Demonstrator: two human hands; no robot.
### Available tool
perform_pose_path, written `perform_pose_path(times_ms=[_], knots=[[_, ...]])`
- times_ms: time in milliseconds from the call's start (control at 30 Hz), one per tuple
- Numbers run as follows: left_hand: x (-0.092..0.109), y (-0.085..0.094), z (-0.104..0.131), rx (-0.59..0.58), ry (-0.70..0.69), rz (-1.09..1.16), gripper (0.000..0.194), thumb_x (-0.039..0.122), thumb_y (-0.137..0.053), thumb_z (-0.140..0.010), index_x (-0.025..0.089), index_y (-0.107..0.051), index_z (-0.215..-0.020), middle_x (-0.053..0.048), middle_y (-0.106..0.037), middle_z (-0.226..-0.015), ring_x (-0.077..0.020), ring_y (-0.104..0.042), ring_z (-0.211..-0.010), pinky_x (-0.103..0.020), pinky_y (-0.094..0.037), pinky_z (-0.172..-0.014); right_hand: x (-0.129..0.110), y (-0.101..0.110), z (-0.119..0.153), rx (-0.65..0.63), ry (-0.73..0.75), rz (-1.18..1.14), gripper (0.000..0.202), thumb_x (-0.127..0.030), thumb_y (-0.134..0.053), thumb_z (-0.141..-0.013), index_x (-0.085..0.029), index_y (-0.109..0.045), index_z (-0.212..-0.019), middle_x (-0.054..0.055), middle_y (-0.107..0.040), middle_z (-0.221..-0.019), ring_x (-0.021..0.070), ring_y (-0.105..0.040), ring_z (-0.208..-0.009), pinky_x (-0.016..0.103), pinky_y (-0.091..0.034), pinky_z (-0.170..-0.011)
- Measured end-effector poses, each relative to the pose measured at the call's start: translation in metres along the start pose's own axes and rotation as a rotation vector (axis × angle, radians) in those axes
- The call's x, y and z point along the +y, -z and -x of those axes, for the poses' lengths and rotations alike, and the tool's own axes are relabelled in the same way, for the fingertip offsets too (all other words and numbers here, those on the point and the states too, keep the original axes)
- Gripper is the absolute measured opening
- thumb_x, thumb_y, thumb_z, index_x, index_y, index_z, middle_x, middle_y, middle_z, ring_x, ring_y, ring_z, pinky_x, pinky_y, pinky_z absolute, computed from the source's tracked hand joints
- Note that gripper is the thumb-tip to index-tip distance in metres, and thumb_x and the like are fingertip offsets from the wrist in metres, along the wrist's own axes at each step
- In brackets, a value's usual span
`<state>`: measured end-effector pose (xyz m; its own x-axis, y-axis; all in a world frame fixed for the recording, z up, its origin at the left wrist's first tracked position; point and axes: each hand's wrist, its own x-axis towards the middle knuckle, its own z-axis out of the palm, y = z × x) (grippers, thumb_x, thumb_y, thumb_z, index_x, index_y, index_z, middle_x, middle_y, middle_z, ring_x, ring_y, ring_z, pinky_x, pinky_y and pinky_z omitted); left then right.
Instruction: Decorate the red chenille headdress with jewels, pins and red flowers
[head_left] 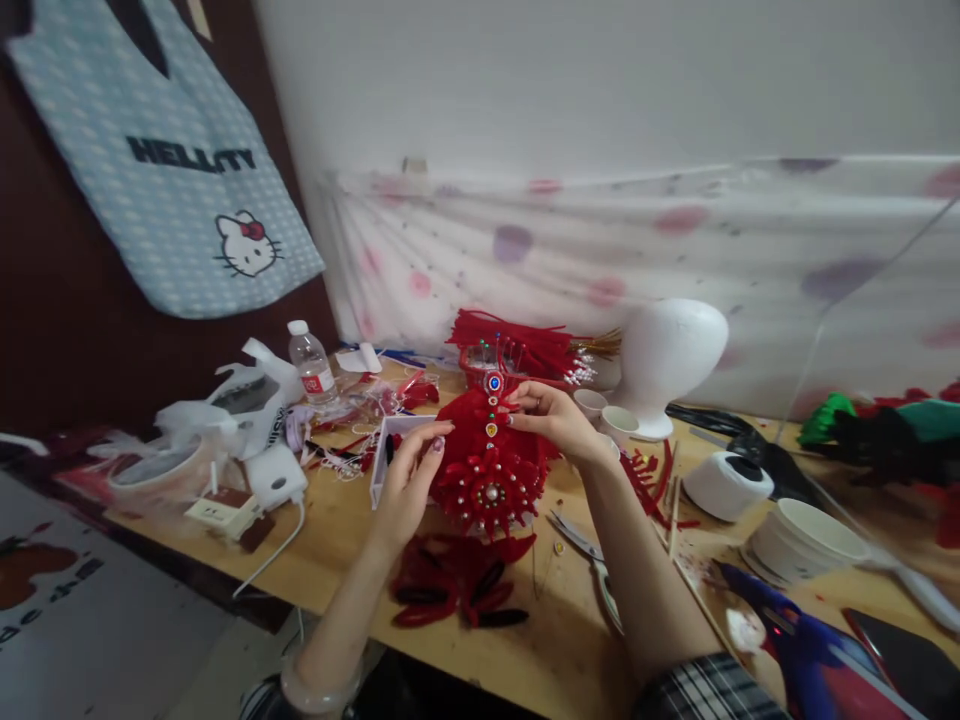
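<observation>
A red fuzzy headpiece (491,480) with a beaded flower and a vertical row of gems stands at the middle of the table. My left hand (412,470) is at its left side, fingers apart and touching its edge. At the upper right of the headpiece, my right hand (544,415) has its thumb and fingers pinched beside the gem row; what lies between the fingertips is too small to tell. A red piece with black loops (465,585) lies on the table in front.
Scissors (589,550) lie right of the headpiece. A blue glue gun (802,640), white cups (806,540) and a white foam head (671,350) stand at the right. Leftward are a bottle (311,370), a white box (382,465) and plastic bags (255,390).
</observation>
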<state>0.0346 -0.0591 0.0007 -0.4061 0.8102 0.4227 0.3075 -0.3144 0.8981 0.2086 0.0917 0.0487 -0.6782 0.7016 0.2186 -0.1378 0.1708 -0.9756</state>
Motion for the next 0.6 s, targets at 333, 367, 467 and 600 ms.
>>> perform_pose_path(times_ms=[333,367,467,600], knots=[[0.005,0.003,-0.059,-0.204,-0.11,-0.075,0.021,0.026,-0.068,-0.077,0.02,-0.074,-0.096,-0.009,-0.068,-0.111,-0.0259,-0.06,-0.114,-0.042,-0.039,-0.108,0.001,0.0,-0.002,-0.085,0.05,-0.023,0.046,-0.028,-0.087,-0.059,-0.02,-0.062,-0.097,0.0,-0.072,-0.084,0.0135,-0.066,-0.073,0.028,-0.051,-0.074],[0.005,0.001,-0.063,-0.227,-0.12,-0.074,0.021,0.026,-0.069,-0.076,0.02,-0.074,-0.095,-0.01,-0.068,-0.112,-0.0259,-0.059,-0.115,-0.043,-0.037,-0.109,0.001,0.0,-0.002,-0.096,0.052,-0.021,0.048,-0.029,-0.087,-0.059,-0.02,-0.062,-0.099,0.0,-0.072,-0.085,0.0136,-0.065,-0.074,0.028,-0.051,-0.074],[0.005,-0.004,-0.068,-0.278,-0.137,-0.069,0.023,0.03,-0.071,-0.077,0.02,-0.073,-0.098,-0.011,-0.066,-0.118,-0.0262,-0.057,-0.12,-0.044,-0.036,-0.11,0.001,0.001,-0.001,-0.122,0.059,-0.006,0.05,-0.028,-0.087,-0.06,-0.019,-0.062,-0.103,0.001,-0.07,-0.091,0.0141,-0.064,-0.08,0.028,-0.051,-0.076],[0.005,-0.007,-0.068,-0.316,-0.138,-0.07,0.023,0.033,-0.072,-0.079,0.018,-0.072,-0.097,-0.013,-0.063,-0.122,-0.0271,-0.055,-0.122,-0.045,-0.035,-0.11,0.003,0.001,0.0,-0.122,0.068,0.028,0.044,-0.028,-0.085,-0.064,-0.019,-0.063,-0.101,0.001,-0.069,-0.093,0.0139,-0.061,-0.08,0.028,-0.049,-0.075]])
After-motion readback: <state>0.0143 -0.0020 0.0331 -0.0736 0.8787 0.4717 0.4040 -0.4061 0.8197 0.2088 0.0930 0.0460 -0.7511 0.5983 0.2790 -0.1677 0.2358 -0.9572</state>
